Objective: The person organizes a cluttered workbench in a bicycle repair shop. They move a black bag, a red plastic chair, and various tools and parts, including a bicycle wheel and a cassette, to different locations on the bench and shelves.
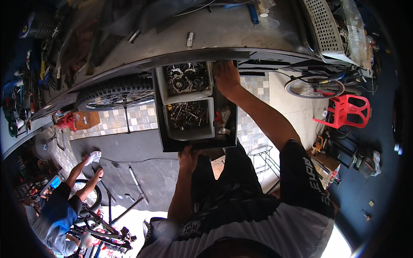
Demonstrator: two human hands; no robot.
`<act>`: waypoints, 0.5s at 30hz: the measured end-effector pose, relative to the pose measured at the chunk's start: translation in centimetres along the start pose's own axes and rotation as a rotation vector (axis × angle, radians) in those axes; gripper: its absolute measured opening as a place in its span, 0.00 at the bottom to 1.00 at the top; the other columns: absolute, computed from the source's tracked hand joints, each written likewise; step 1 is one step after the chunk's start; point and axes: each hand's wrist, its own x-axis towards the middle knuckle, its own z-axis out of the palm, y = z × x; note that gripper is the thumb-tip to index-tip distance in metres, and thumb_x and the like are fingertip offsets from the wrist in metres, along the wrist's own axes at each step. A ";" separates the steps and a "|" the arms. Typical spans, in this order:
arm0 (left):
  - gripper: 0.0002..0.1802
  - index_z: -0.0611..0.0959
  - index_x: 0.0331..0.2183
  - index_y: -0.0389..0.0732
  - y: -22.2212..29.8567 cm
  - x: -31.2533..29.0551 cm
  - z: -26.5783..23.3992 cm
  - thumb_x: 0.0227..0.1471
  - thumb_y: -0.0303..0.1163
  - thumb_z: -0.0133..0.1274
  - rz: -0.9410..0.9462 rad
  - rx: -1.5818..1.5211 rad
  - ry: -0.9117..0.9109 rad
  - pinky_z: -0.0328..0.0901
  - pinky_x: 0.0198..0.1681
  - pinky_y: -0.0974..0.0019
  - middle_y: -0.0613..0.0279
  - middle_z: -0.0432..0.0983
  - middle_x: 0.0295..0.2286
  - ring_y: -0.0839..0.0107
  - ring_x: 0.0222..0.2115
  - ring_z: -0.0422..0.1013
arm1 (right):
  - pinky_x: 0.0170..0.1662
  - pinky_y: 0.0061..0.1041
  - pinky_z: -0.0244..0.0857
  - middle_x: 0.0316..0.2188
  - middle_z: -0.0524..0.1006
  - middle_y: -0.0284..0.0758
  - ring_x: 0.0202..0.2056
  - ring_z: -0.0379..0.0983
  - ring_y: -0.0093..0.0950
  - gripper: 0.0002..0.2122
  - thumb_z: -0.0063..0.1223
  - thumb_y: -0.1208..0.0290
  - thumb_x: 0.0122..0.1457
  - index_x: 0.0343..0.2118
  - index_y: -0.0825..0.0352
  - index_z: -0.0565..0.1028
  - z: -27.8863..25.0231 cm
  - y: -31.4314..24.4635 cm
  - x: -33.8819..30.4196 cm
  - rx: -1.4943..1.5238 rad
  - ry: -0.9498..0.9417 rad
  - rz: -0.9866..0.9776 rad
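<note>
The drawer [195,144] is pulled out from under the desk [223,34], hanging open over the tiled floor [116,120] in front of me. My left hand [188,155] grips its near front edge from below, fingers curled shut on the black rim. My right hand [226,77] reaches deep into the far right corner of the drawer, up by the desk edge; its fingers are tucked out of sight there, so I cannot tell whether they are apart or closed on something. Inside the drawer sit two pale trays: the far tray [186,81] is full of sprockets and round metal parts, the near tray [189,117] is full of bolts and small hardware. Beside them, in the right strip of the drawer, lie a few loose bits, one of them red [218,117]. A knobby tyre [114,92] leans under the desk just left of the drawer. Further right stand a wheel [314,87] and a red chair [346,111]. Down at the lower left another person [60,215] crouches over a bike [101,230], one hand on a white rag [94,157]
</note>
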 end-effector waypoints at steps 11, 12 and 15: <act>0.19 0.79 0.47 0.33 -1.0 0.6 -2.4 0.57 0.30 0.65 0.169 0.432 -0.056 0.68 0.57 0.48 0.54 0.82 0.40 0.55 0.46 0.78 | 0.74 0.57 0.42 0.49 0.82 0.41 0.57 0.74 0.38 0.15 0.53 0.65 0.62 0.45 0.64 0.86 -0.5 -4.8 -10.3 0.298 -0.257 -0.320; 0.20 0.80 0.48 0.34 -1.1 0.6 -2.6 0.57 0.32 0.66 0.256 0.664 -0.087 0.66 0.58 0.49 0.55 0.83 0.40 0.56 0.46 0.79 | 0.73 0.56 0.45 0.46 0.83 0.40 0.55 0.76 0.37 0.13 0.54 0.65 0.61 0.41 0.64 0.87 -0.2 -5.3 -11.3 0.332 -0.169 -0.297; 0.23 0.80 0.49 0.37 -0.4 -0.7 -1.4 0.56 0.35 0.69 0.448 1.166 -0.080 0.62 0.61 0.50 0.59 0.85 0.40 0.58 0.46 0.79 | 0.68 0.51 0.55 0.43 0.83 0.40 0.51 0.77 0.36 0.11 0.58 0.65 0.59 0.35 0.65 0.87 -3.9 -4.1 -10.9 0.413 0.013 -0.214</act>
